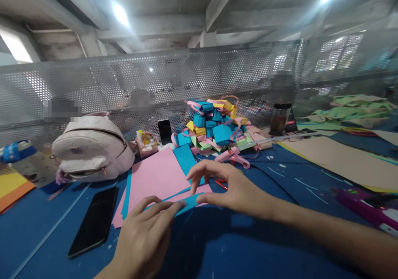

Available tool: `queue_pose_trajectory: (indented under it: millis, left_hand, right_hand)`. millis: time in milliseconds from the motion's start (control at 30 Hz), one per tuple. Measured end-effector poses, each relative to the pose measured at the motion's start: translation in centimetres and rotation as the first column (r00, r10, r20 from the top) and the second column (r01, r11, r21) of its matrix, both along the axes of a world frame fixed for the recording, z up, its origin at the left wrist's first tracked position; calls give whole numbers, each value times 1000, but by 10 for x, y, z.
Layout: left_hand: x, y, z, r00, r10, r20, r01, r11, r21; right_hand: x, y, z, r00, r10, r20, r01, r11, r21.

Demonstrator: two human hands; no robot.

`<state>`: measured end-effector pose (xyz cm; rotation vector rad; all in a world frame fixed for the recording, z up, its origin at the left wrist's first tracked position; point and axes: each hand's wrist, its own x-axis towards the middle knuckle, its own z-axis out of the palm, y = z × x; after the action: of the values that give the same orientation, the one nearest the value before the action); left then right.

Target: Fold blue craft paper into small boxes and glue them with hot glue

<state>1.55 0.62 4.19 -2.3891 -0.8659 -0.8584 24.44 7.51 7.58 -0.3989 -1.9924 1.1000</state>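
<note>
A folded strip of blue paper (188, 204) is between my hands, just above the table's near part. My left hand (146, 225) grips its left end, fingers laid along the top and the thumb hidden. At the strip's right end is my right hand (225, 188). Its thumb touches the paper, while the curved fingers stay apart from the thumb. Behind the strip lie stacked pink sheets (155, 172) with blue sheets (184, 158) among them. A pink glue gun (233, 156) rests beyond my right hand, and something red and thin, partly hidden, lies under its fingers.
A pile of small blue, yellow and pink paper boxes (214, 123) stands at the back. On the left are a black phone (93, 221), a white backpack (93, 150) and a bottle (34, 167). Beige sheets (342, 158) and a purple device (367, 206) lie right. A perforated metal screen (174, 76) borders the table.
</note>
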Motion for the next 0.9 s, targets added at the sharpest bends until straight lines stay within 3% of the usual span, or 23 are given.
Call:
queue_pose_trajectory:
  millis: [167,433,567,733,900]
  left_hand:
    - [-4,2,-7,1000,-8,23,10,997,-72]
    - [-5,1,-10,998,-17,52,25,989,-146]
    - [-1,-1,-4,998,-56,27,59,992,-113]
    - [0,-1,-9,998,-45,42,49,994,-95]
    - [-4,0,-17,998,-20,58,30,985,-171]
  right_hand:
    - [2,-4,0,995,-63,77,46,977,207]
    - [2,-7,-2,984,-100,144,53,952,303]
    - [0,-12,-2,983,-67,172,30,977,212]
    - [-3,-10,-3,999,-34,8,34,999,-12]
    - [-4,-6,-6,993,-63,-99,64,998,15]
